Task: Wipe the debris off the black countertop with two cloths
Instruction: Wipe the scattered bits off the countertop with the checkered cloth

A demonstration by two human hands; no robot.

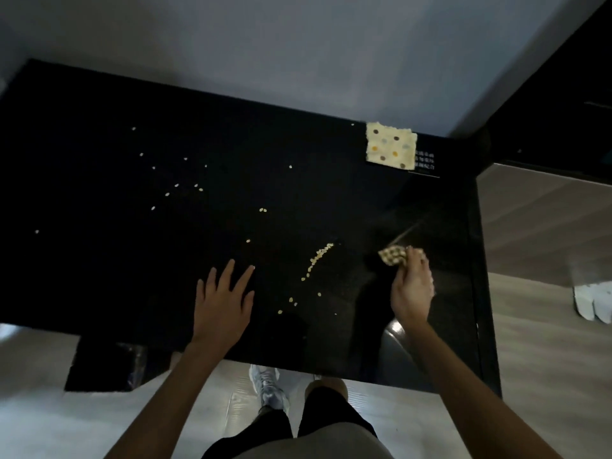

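The black countertop [99, 266] fills the middle of the head view. Pale seed-like debris [319, 256] lies in a short line near the front centre, with more grains scattered to the left and back. My right hand [412, 289] is shut on a crumpled brown-and-cream checked cloth [393, 255], held at the counter surface right of the debris line. My left hand [225, 299] rests flat on the counter with fingers spread, holding nothing, left of the debris. A cream cloth with coloured dots [390, 145] lies flat at the back right corner.
A grey wall runs behind the counter. A small label with white text [425, 162] sits beside the dotted cloth. The counter's right edge [480, 260] drops to a wooden floor. My legs and a shoe [268, 389] stand at the front edge.
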